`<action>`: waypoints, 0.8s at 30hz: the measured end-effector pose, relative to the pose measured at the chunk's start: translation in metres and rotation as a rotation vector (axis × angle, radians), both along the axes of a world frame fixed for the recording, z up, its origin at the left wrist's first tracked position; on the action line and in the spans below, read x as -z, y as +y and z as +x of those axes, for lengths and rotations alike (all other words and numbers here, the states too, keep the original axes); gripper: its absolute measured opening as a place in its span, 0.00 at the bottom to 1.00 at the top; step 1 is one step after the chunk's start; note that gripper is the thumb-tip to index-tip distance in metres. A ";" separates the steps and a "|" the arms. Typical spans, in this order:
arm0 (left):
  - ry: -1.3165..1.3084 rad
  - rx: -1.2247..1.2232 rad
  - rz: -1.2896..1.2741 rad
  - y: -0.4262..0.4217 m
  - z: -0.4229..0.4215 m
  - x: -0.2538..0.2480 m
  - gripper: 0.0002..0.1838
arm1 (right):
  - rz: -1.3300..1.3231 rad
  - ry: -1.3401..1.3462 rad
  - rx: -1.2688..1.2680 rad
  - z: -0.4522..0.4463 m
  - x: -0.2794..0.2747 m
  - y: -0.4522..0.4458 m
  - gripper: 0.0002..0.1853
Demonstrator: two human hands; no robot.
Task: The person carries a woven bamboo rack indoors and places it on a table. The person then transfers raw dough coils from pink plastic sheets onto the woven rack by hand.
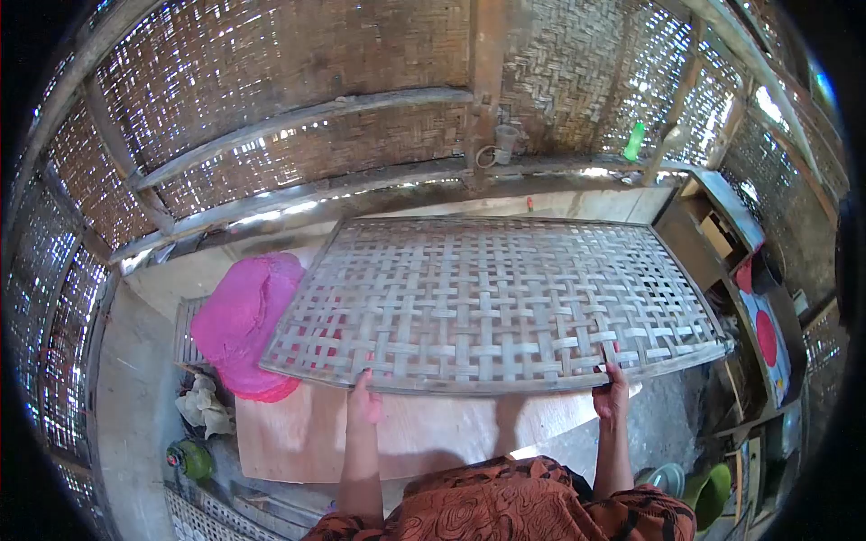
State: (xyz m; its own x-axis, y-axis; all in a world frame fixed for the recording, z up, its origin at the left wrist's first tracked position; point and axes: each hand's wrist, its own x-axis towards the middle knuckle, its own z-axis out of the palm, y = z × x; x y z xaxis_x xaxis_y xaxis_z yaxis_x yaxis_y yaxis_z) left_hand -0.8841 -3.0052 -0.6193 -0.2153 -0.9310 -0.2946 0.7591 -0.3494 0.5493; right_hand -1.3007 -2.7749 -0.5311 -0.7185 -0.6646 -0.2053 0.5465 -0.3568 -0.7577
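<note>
Weathered bamboo strips, crossed in an open weave and edged with a thin frame, fill a wide rack (487,307) held at its near edge by two hands. At that edge the left hand (366,406) and the right hand (612,397) grip well apart, each with the thumb side showing at the frame; most of the other fingers are hidden, so how they are spread beneath cannot be told. Rust-coloured cloth with dark patterning covers the person's body. The rack hangs over a pale wooden board (298,442), smooth and marked with shadows, whose near part lies bare. Just beside the rack's left side, and partly behind it, sits a bright pink pile (244,316). Below the pile are a crumpled pale cloth or bag (204,408) and a rounded green object (190,460). On the other side, grey floor (663,415) shows near an open-fronted cabinet (704,221), with a green basin (710,496) low down. Beyond the rack, a ledge (559,168) carries a cloudy cup (507,142) and a green bottle (635,142). Woven bamboo walls (361,54), braced by rough timber, surround the room, daylight pricking through their gaps.
</note>
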 end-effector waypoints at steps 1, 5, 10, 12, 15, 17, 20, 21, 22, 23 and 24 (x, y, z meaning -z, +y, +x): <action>-0.012 -0.012 -0.037 0.000 0.000 -0.004 0.25 | -0.015 -0.005 -0.011 -0.001 0.002 0.004 0.35; -0.034 0.000 -0.038 0.057 0.023 -0.024 0.25 | -0.014 -0.001 -0.079 -0.003 0.012 0.031 0.36; -0.113 -0.015 -0.034 0.158 0.047 -0.036 0.25 | -0.033 -0.104 -0.208 -0.004 0.060 0.054 0.37; -0.110 -0.061 0.039 0.177 0.047 -0.044 0.24 | -0.022 -0.132 -0.231 -0.001 0.069 0.056 0.36; -0.110 -0.004 0.047 0.200 0.060 -0.011 0.22 | -0.024 -0.172 -0.282 -0.005 0.103 0.065 0.35; -0.081 0.028 0.077 0.210 0.074 0.039 0.21 | -0.031 -0.184 -0.320 -0.005 0.116 0.074 0.33; -0.043 0.105 0.177 0.221 0.078 0.063 0.20 | 0.129 -0.233 -0.271 -0.008 0.145 0.087 0.29; -0.039 0.149 0.242 0.225 0.079 0.067 0.20 | 0.146 -0.225 -0.231 -0.003 0.144 0.091 0.30; -0.045 0.159 0.234 0.225 0.079 0.079 0.20 | 0.126 -0.293 -0.212 0.000 0.142 0.097 0.31; 0.006 0.124 0.228 0.224 0.081 0.100 0.19 | 0.102 -0.363 -0.189 0.004 0.144 0.103 0.32; 0.051 0.095 0.224 0.225 0.083 0.104 0.18 | 0.089 -0.374 -0.170 0.005 0.151 0.115 0.32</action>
State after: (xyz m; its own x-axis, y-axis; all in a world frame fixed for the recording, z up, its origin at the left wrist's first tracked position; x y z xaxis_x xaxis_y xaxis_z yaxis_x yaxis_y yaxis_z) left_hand -0.8014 -2.7802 -0.7229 -0.3187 -0.8185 -0.4779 0.7419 -0.5292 0.4117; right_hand -1.2954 -2.6600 -0.6819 -0.4650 -0.7355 -0.4929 0.8352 -0.1797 -0.5198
